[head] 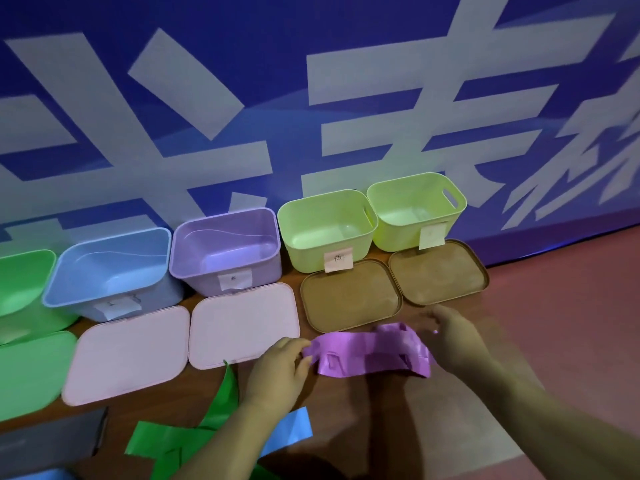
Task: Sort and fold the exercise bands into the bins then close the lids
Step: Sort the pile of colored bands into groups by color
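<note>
Purple band (367,355): held just above the table (156,407) at the near edge; long axis runs 9 to 3 o'clock; middle sags and is creased.
Left hand (277,362): grip pinches the band's 9 o'clock end between thumb and fingers.
Right hand (446,337): motion-blurred; fingers curl over the 3 o'clock end, so the grip appears to be grasping it.
Key relation: purple bin (225,251) sits at about 11 o'clock from the band, behind a pink lid (242,327); the left side is nearer to it.
Step, as judged: folding, so the two ends must meet along the long axis before the band goes to the bin.
Bin state: all bins in view stand open, with lids flat in front at 6 o'clock of each.
Other bands: green band (194,438) at 7 o'clock of the left wrist; blue band (291,431) partly under the left forearm.
Labels: paper slips on the purple bin, the blue bin (107,271) and both yellow-green bins (325,230); handwriting too small to read.
Wall banner (311,46): large white characters on blue, cropped; not readable.
</note>
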